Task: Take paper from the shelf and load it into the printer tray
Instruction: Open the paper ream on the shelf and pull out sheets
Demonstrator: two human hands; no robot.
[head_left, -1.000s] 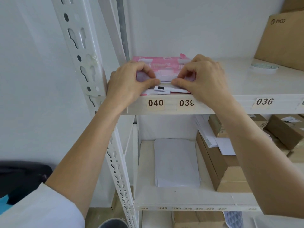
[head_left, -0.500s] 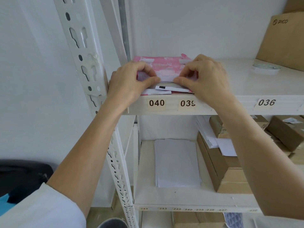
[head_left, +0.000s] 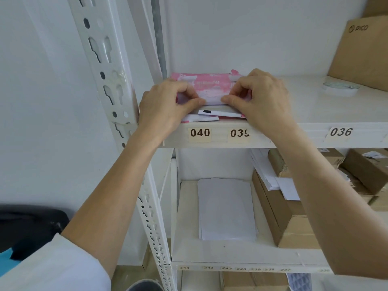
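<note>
Right now your left hand and right hand both sit on the pink paper pack at the centre of the frame, on the upper shelf above the labels 040 and 039. The fingers of each hand are pinched narrow on the wrapper's near flap, thumbs pressed toward each other at the front edge. The pack lies flat, its front almost at the shelf lip, with loose torn strips of wrapper lying just under your thumbs.

The likeliest trouble is that you are holding wrapper, not sheets. Pull on that flap and it will probably tear further, leaving the ream where it lies or letting sheets fan out and slide off the lip onto the lower shelf. The loose strips may come away with the stack and end up in the printer, where they could cause a jam. Pinching this hard at one edge could also crease the top sheets.

A white paper stack lies on the lower shelf, low in the frame; whatever falls could scatter over it. The printer tray is not in view.
</note>
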